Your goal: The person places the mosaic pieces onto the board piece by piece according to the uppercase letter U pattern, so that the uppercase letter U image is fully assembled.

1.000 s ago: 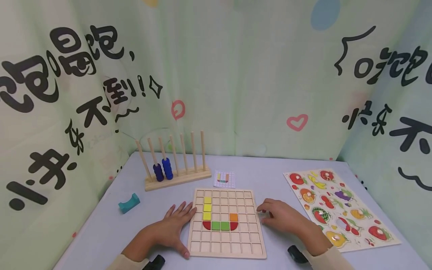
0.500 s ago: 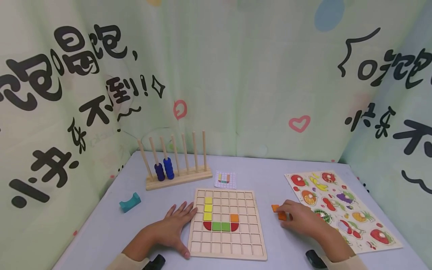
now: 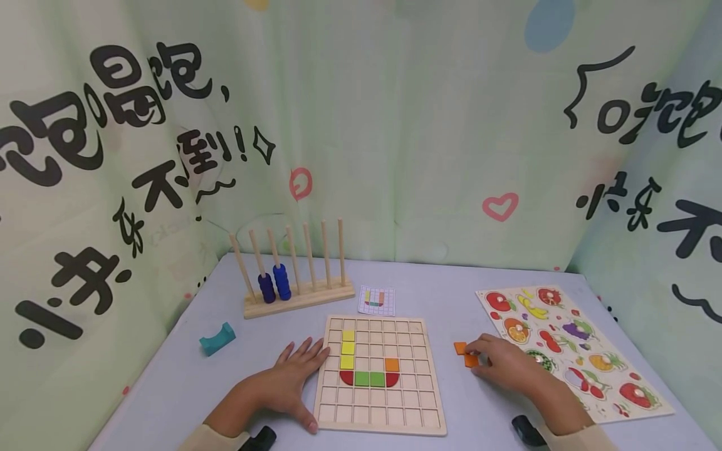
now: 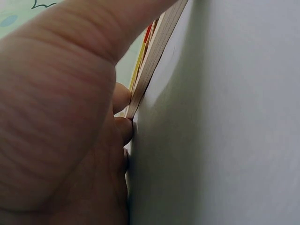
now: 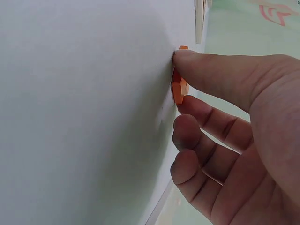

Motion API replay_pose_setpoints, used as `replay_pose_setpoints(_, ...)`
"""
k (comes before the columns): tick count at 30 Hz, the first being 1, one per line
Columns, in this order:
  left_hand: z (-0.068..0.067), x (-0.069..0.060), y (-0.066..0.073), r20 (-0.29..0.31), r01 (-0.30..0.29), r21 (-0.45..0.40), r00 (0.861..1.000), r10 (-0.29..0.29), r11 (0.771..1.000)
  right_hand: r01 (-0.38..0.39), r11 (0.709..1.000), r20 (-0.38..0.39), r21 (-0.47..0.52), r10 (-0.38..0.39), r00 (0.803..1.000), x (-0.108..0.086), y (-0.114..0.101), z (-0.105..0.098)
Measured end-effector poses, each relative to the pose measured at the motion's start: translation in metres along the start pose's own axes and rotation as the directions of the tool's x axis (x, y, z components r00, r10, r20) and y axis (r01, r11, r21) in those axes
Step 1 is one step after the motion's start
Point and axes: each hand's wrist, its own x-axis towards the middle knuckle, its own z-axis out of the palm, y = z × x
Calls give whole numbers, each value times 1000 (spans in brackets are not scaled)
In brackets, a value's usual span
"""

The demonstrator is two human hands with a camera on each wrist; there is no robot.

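A wooden grid board [image 3: 380, 414] lies in the middle of the table in the head view. Yellow squares [image 3: 347, 347], red rounded corner tiles [image 3: 346, 378], green squares [image 3: 369, 378] and one orange square [image 3: 392, 364] sit in its cells. Spread along the board's left edge, my left hand [image 3: 282, 383] touches it with fingers and thumb extended. Right of the board, my right hand [image 3: 504, 363] pinches an orange tile [image 5: 177, 93] at table level between thumb and index finger. Another orange tile [image 3: 460, 348] lies beside it; the fingers partly cover them.
A small pattern card [image 3: 376, 301] lies behind the board. Back left stands a wooden peg rack [image 3: 299, 299] with blue beads on two pegs. A teal curved block [image 3: 217, 339] rests at left, and a fruit puzzle board [image 3: 570, 351] at right, under my right forearm.
My right hand has moved right, away from the board's edge to the orange tiles, and its fingers have settled slightly there. The left hand stays put.
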Motion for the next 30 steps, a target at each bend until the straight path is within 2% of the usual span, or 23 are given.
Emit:
replay_pose_setpoints(10, -3, -3, 3, 4, 5, -6, 1000, -5, 1000, -2, 1000, 30, 14, 1, 1000, 0, -9, -1)
replay_pose_setpoints(19, -1, -3, 2, 2, 6, 4, 1000, -6, 1000, 97, 995, 19, 28, -97, 995, 3, -15, 1)
replay_pose_setpoints(30, -1, -2, 2, 0, 7, 3, 1000, -7, 1000, 180, 984, -14, 8, -179, 984, 15, -29, 3)
